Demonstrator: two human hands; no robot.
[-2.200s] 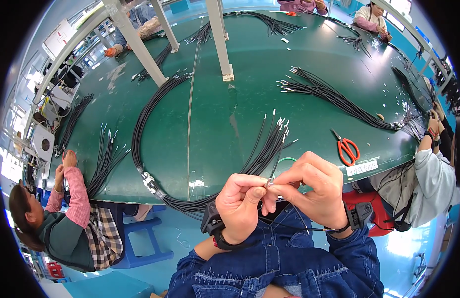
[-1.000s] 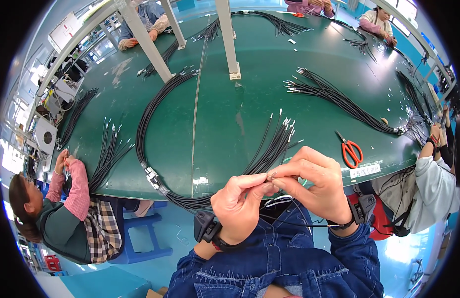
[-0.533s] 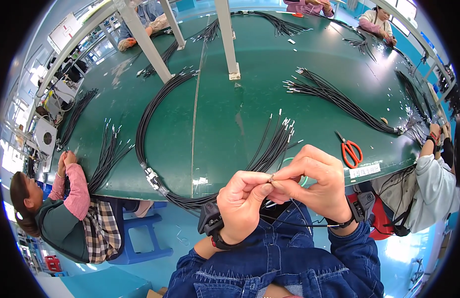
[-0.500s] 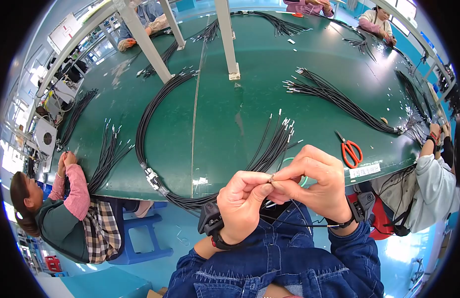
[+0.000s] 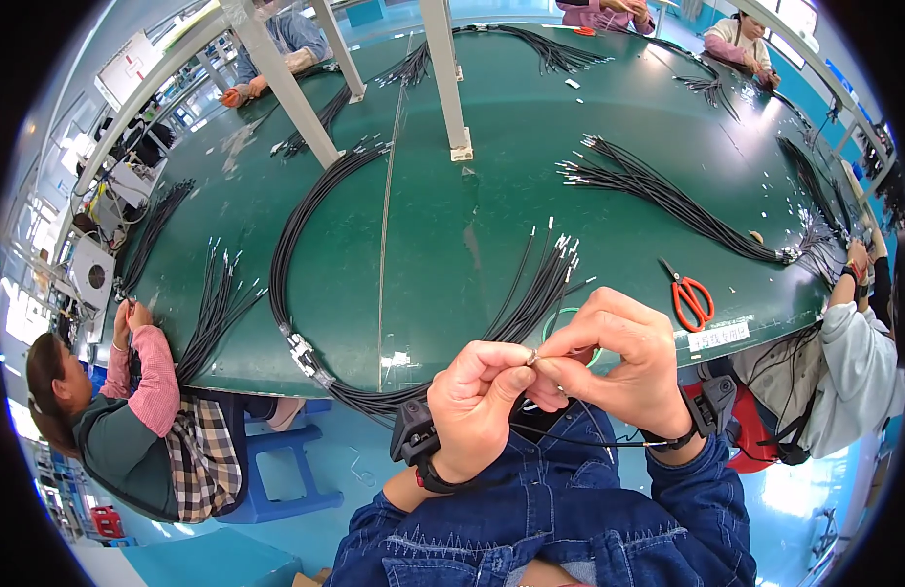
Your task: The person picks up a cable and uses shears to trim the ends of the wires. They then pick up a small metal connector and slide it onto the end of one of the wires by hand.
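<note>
Head view: the left hand [image 5: 477, 396] and right hand [image 5: 618, 357] meet fingertip to fingertip, both sets of fingers pinched shut on a small metal terminal [image 5: 531, 358] at the end of a thin black wire [image 5: 570, 442] that trails below the right wrist. Just beyond the fingers, a bundle of black wires [image 5: 540, 293] lies on the green desk [image 5: 452, 225]. Right of the fingers, red-handled scissors [image 5: 689, 296] rest near the desk edge. Far left, a seated person [image 5: 130, 430] handles another wire bundle [image 5: 213, 313].
</note>
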